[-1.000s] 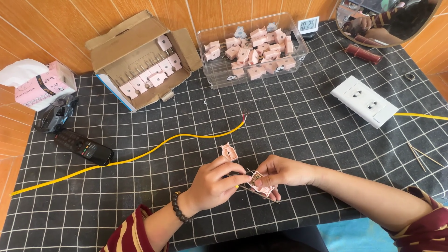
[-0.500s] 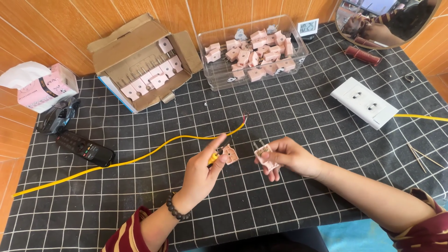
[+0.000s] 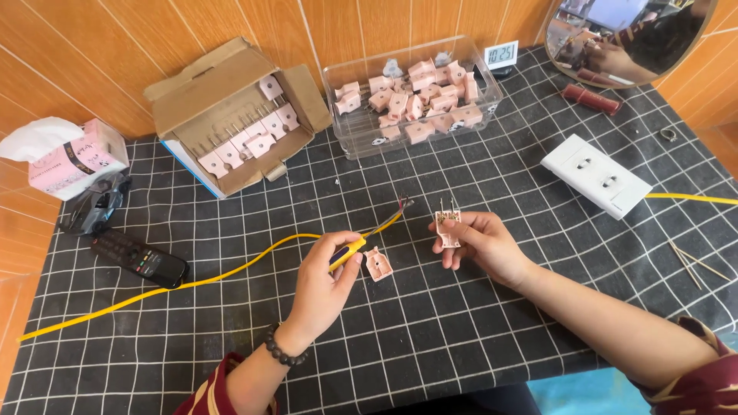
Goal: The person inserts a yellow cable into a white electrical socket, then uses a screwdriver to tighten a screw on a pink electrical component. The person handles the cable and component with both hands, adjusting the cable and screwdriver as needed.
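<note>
My left hand (image 3: 327,280) is closed around a short yellow tool with a dark band (image 3: 346,252), which looks like a small screwdriver. It lies beside a yellow cable (image 3: 231,269) whose stripped end (image 3: 401,206) points toward the far side. A loose pink plug cover (image 3: 377,263) lies on the black checked cloth (image 3: 430,330) just right of that hand. My right hand (image 3: 480,246) holds a pink plug body (image 3: 447,227) upright, its two metal prongs pointing up. The hands are apart.
At the back stand a cardboard box (image 3: 231,115) and a clear tub (image 3: 415,100), both with several pink plugs. A white double socket plate (image 3: 596,175), thin sticks (image 3: 696,261), a remote (image 3: 138,257), a tissue pack (image 3: 65,157), a mirror (image 3: 623,38) and a small clock (image 3: 501,54) lie around.
My hands, joined over the plug a second ago, have separated. The left one moved left with the yellow tool, and the right one lifted the plug body and turned its prongs up.
</note>
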